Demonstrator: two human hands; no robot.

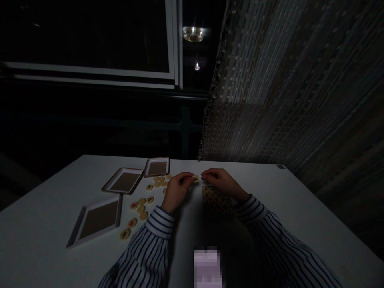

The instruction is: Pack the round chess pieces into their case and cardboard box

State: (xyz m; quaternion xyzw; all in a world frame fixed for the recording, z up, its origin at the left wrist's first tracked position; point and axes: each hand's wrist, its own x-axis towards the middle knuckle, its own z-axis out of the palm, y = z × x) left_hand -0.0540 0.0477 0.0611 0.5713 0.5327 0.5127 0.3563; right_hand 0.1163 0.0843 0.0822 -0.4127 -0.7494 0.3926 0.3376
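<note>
Between the thumb and finger of my left hand (177,190) is a round Chinese chess piece (196,179) with a dark character on its face. My right hand (223,182) is close by on the right, fingertips pinched together a little apart from that piece; whether they hold anything is hidden. Below my right wrist lies a dark block (214,200) with rows of round shapes, partly covered by my hand and sleeve and too dim to make out fully. Loose chess pieces (141,209), some marked red and some black, are scattered left of my left hand.
Three shallow open trays or lids stand on the white table (252,172): one near left (99,218), one behind it (124,180), one at the back (157,166). A pixelated pale rectangle (208,270) is at the bottom. A bead curtain (255,80) hangs behind right.
</note>
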